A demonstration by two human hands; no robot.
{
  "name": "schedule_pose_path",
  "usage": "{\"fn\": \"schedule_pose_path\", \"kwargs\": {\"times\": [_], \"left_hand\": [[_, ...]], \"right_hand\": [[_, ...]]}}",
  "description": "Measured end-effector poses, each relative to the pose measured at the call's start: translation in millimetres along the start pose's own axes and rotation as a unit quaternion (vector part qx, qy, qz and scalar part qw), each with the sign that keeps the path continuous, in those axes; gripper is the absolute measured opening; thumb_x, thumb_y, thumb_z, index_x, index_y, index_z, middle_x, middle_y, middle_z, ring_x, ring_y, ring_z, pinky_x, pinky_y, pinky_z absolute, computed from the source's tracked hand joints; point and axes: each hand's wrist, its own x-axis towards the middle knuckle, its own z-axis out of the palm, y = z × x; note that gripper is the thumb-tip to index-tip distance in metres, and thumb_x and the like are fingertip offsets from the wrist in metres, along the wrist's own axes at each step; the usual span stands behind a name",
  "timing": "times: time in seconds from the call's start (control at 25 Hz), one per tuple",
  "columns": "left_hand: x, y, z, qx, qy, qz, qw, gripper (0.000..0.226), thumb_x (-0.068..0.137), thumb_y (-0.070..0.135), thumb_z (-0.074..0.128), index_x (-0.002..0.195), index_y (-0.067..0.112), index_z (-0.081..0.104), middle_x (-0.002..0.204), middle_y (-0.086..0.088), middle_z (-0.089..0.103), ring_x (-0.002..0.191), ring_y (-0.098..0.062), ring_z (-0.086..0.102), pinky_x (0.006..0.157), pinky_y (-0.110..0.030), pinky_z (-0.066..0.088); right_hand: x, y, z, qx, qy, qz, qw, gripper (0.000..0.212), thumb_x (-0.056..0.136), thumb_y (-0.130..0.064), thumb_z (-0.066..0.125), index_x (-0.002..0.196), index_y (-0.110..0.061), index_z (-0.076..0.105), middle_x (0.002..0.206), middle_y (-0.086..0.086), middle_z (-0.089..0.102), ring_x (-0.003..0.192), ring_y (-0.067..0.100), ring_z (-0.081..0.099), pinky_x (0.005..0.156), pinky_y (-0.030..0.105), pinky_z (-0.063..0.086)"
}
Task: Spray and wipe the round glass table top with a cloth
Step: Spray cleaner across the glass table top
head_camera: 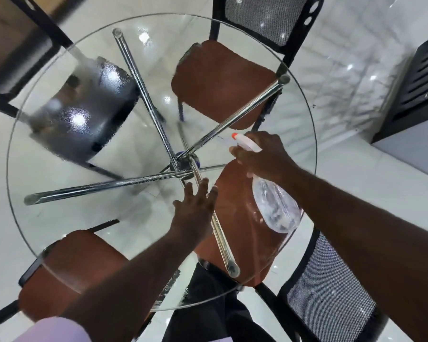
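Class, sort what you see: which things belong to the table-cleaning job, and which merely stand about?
Job: round glass table top; clear plastic spray bottle with orange nozzle; right hand holding it; open left hand.
Standing about: brown-seated, black mesh-backed chairs; dark slatted furniture.

Premises: indoor dining or meeting area; home or office could not be determined. Round glass table top (59, 230) stood on crossed chrome tube legs (143, 77). Four black-framed chairs (294, 40) were drawn up around it. Three showed brown padded seats (220, 80); fourth was seen only dimly through misted glass. Two had black mesh backs (326, 292). Floor (356, 181) was glossy white tile, carrying ceiling light reflections (143, 37). Dark slatted unit (425, 77) stood at right, well apart from table.
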Motion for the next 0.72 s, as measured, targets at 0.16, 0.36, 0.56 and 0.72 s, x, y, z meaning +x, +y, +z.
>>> {"fn": "schedule_pose_path", "kwargs": {"times": [0.16, 0.36, 0.56, 0.72], "left_hand": [[2, 1, 4, 0.007, 0.004, -0.009, 1.0, 0.105, 0.07, 0.025, 0.086, 0.158, 0.025, 0.028, 0.167, -0.008, 0.024, 0.143, -0.048, 0.033, 0.079, -0.062, 0.059], [-1, 6, -2, -0.007, -0.006, -0.006, 1.0, 0.11, 0.074, 0.037, 0.085, 0.162, 0.028, 0.019, 0.172, -0.003, 0.011, 0.151, -0.044, 0.021, 0.095, -0.063, 0.055], [-9, 7, -2, -0.003, -0.01, -0.001, 1.0, 0.111, 0.081, 0.043, 0.078, 0.165, 0.026, 0.008, 0.175, -0.005, -0.004, 0.155, -0.042, 0.01, 0.105, -0.066, 0.047], [-51, 12, 27, -0.019, 0.059, 0.039, 0.997, 0.092, 0.083, 0.036, 0.079, 0.161, 0.021, 0.032, 0.173, -0.01, 0.017, 0.154, -0.038, 0.027, 0.103, -0.073, 0.045]], "right_hand": [[-7, 37, -23, 0.05, 0.108, 0.066, 0.991, 0.028, 0.089, -0.042, 0.075, 0.105, -0.021, 0.08, 0.083, 0.013, 0.076, 0.071, 0.031, 0.075, 0.06, 0.042, 0.065], [-63, 105, -52, 0.111, 0.173, 0.15, 0.967, 0.014, 0.095, -0.034, 0.078, 0.103, -0.023, 0.079, 0.074, 0.005, 0.077, 0.06, 0.012, 0.07, 0.057, 0.033, 0.064], [-128, 149, -21, 0.112, 0.191, 0.153, 0.963, 0.017, 0.096, -0.027, 0.075, 0.083, -0.016, 0.074, 0.063, 0.011, 0.069, 0.049, 0.019, 0.065, 0.047, 0.038, 0.062], [-197, 177, 29, 0.168, 0.149, 0.155, 0.962, 0.017, 0.094, -0.03, 0.081, 0.094, -0.013, 0.077, 0.066, 0.005, 0.072, 0.055, 0.022, 0.069, 0.051, 0.035, 0.059]]}}
